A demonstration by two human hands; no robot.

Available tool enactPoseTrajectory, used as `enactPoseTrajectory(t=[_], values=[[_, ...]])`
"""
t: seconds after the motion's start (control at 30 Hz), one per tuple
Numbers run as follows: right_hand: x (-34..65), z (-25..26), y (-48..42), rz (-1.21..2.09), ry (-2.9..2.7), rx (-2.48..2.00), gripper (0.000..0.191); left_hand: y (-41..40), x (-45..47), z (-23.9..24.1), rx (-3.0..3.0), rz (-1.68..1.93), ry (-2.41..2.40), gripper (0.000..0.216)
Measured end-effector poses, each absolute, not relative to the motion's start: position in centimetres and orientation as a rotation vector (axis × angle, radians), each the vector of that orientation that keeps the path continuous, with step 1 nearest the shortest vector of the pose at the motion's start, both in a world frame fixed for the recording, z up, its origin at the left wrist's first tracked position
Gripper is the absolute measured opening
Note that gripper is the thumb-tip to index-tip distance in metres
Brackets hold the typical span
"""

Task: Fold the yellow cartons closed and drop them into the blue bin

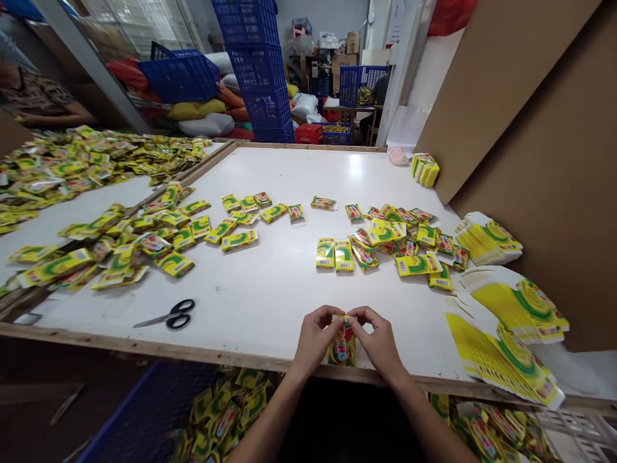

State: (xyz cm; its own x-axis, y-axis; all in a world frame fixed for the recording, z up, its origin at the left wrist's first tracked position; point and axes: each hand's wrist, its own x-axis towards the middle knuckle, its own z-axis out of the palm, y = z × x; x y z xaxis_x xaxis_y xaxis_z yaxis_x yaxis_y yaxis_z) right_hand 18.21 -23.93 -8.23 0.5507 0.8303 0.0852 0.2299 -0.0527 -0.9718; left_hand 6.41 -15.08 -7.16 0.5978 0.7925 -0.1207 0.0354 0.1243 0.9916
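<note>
At the table's front edge, a small yellow, green and red printed carton (341,350) lies under my fingers. My left hand (315,337) grips its far end from the left, thumb and fingertips closed. From the right, my right hand (378,341) pinches the same end, its fingertips nearly meeting the left ones. The fingers partly cover that end, so whether its flap is open is hidden. Two cartons (334,254) lie side by side beyond my hands. A heap of similar cartons (405,241) sits further right.
Black-handled scissors (176,315) lie on the white table (270,283) at left. Fanned stacks of flat cartons (506,347) lie at right by cardboard sheets (511,96). More cartons (144,238) spread leftward. A blue crate (139,411) stands below the edge. A person (38,96) sits far left.
</note>
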Motion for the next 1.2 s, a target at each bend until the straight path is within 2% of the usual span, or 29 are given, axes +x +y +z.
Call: enactPoseTrajectory(t=[0.3, 0.47, 0.57, 0.7, 0.83, 1.0, 1.1, 1.2], values=[[18.2, -9.3, -25.1, 0.646, -0.975, -1.491, 0.019, -15.1, 5.3, -8.1, 1.384, 0.588, 0.685, 0.021], [19.1, -8.8, -24.3, 0.615, -1.064, -1.506, 0.02, -15.5, 4.3, -7.1, 1.486, 0.695, 0.78, 0.018], [20.5, -8.7, -21.6, 0.516, -1.061, -1.585, 0.023, -14.7, 1.0, -5.2, 1.535, 0.805, 0.937, 0.021], [22.3, -9.0, -15.5, 0.294, -1.08, -1.802, 0.03, -13.0, -4.5, -1.6, 1.793, 0.76, 1.029, 0.022], [23.0, -9.3, -10.9, 0.308, -0.983, -1.818, 0.041, -12.7, -5.9, -0.2, 1.907, 0.752, 1.068, 0.021], [22.9, -9.9, -13.1, 0.423, -0.886, -1.723, 0.035, -13.6, -2.0, -3.3, 1.71, 0.677, 1.0, 0.025], [21.3, -10.5, -17.8, 0.552, -0.84, -1.652, 0.037, -14.3, 1.4, -5.9, 1.441, 0.74, 0.941, 0.036], [18.7, -10.9, -22.4, 0.843, -0.674, -1.396, 0.036, -15.2, 4.4, -7.6, 1.252, 0.79, 0.862, 0.043]])
